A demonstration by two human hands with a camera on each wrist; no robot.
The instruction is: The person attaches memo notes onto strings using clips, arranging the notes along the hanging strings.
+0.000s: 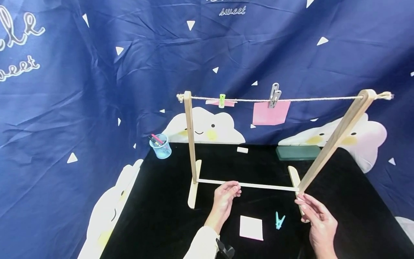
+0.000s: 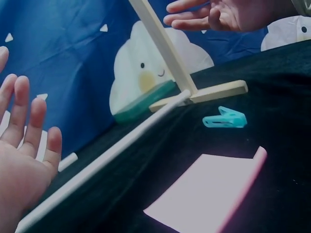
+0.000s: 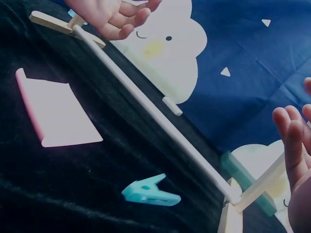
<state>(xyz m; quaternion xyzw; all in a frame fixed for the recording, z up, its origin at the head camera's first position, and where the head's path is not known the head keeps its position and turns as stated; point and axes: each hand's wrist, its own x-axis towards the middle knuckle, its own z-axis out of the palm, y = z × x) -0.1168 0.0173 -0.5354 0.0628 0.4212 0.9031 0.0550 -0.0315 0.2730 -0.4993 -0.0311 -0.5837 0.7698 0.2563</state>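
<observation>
My left hand (image 1: pixel 224 199) is held over the near side of the white crossbar (image 1: pixel 268 186) of a wooden stand, overlapping it in the head view. Its fingers look loosely bent and hold nothing in the left wrist view. Near the stand's right foot, my right hand (image 1: pixel 320 223) hovers with relaxed, slightly spread fingers and nothing in them. Between the hands lie a pale pink paper note (image 1: pixel 251 228), curled along one edge, and a teal clothespin (image 2: pixel 226 118). From the string (image 1: pixel 310 99) above, a grey clip (image 1: pixel 275 95) holds one pink note (image 1: pixel 270 114); a green clothespin (image 1: pixel 221 101) holds another.
A blue mesh cup (image 1: pixel 162 151) of pens stands at the back left of the black tabletop. Toward the back lie a small white block (image 1: pixel 242 150) and a dark green case (image 1: pixel 298 153). A blue curtain (image 1: pixel 145 72) hangs behind the stand.
</observation>
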